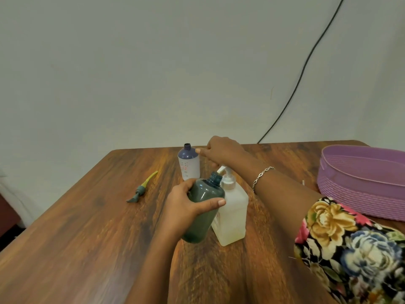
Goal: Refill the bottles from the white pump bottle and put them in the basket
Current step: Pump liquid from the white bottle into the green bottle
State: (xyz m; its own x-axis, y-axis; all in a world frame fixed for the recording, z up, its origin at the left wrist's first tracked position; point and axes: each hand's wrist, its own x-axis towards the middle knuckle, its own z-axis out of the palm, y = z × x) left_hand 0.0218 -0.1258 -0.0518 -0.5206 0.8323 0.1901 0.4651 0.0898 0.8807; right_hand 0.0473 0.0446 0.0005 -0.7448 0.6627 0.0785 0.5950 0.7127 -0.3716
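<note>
Brown wooden table [87, 238] fills near part. Pale wall [153, 62] stands behind it, far side. Thin black cable [291, 99] runs down wall, far right.

Single view, worn on your head; wide-angle, facing forward and down over the wooden table [72, 227] toward the pale wall [153, 62]; close in, the table running off the bottom edge; wall fills the upper half.
</note>
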